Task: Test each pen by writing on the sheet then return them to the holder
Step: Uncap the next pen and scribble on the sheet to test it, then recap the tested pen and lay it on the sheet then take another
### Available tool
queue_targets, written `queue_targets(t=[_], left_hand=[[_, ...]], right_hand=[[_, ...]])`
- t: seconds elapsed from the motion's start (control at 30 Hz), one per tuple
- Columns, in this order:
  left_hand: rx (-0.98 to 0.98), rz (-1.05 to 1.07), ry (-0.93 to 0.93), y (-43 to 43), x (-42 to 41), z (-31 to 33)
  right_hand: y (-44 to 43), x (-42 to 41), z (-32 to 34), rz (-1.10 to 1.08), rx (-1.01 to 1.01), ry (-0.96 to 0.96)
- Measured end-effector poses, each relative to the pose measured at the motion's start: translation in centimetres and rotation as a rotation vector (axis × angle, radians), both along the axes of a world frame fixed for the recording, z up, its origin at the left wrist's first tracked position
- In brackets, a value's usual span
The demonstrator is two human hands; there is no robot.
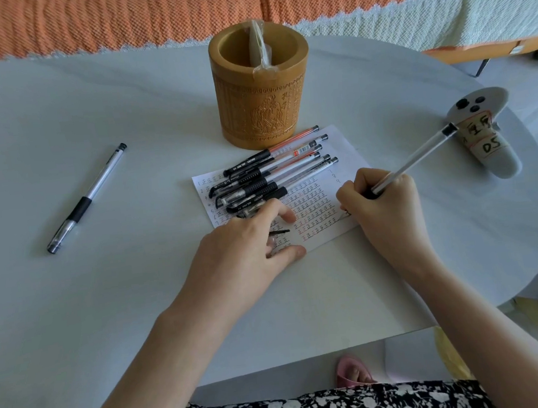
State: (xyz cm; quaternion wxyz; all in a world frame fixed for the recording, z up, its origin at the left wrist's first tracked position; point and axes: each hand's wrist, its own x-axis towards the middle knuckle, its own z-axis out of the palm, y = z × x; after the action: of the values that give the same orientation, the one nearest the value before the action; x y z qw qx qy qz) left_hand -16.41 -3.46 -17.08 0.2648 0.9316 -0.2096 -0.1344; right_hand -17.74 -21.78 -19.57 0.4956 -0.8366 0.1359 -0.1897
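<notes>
On the surface [72, 310], near the holder [262, 97], the sheet [323, 221] is best kept pinned flat, with light strokes laid in a free row clear of the pen pile [271, 176]. It is pressed down by the left hand [242, 250], fingers curled round a likely cap [279, 232]. The pen [423, 156] is pinched by the right hand [385, 204], tip at paper.

Quick count: one holder [263, 104], one sheet [323, 217], one controller [497, 157], one cap [281, 232], six-ish piled pens [265, 180], one loose pen [87, 197], one writing pen [420, 156].

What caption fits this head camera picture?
Right hand tests a pen on the sheet while left hand rests on it.
</notes>
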Motion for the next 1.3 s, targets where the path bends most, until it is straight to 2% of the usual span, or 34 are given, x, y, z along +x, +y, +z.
queue_targets(t=[0.1, 0.2, 0.27, 0.33, 0.57, 0.7, 0.9, 1.03, 1.3], left_hand=[[-0.183, -0.038, 0.054, -0.1, -0.1, -0.1], [-0.406, -0.067, 0.246, -0.3, -0.2, 0.2], [-0.471, -0.092, 0.311, -0.6, -0.4, 0.3], [-0.492, -0.119, 0.318, -0.7, -0.4, 0.4], [-0.55, -0.139, 0.31, -1.0, -0.4, 0.4], [-0.581, -0.101, 0.286, -1.1, -0.5, 0.5], [-0.61, -0.002, 0.212, -0.7, -0.2, 0.5], [-0.641, 0.087, 0.202, -0.4, 0.0, 0.6], [-0.685, 0.145, 0.152, -0.5, 0.2, 0.5]], right_hand=[[-0.3, 0.1, 0.3, -0.037, 0.116, -0.041], [-0.2, 0.4, 1.0, -0.015, 0.366, -0.064], [0.1, 0.5, 1.5, 0.046, 0.516, -0.057], [0.6, 0.3, 1.7, 0.129, 0.575, -0.027], [1.5, 0.0, 2.4, 0.258, 0.565, 0.065], [1.9, -0.3, 2.5, 0.344, 0.483, 0.147], [1.7, -0.4, 2.6, 0.501, 0.561, 0.165], [1.0, -0.3, 2.3, 0.49, 0.591, 0.141], [1.1, -0.3, 2.3, 0.425, 0.51, 0.097]])
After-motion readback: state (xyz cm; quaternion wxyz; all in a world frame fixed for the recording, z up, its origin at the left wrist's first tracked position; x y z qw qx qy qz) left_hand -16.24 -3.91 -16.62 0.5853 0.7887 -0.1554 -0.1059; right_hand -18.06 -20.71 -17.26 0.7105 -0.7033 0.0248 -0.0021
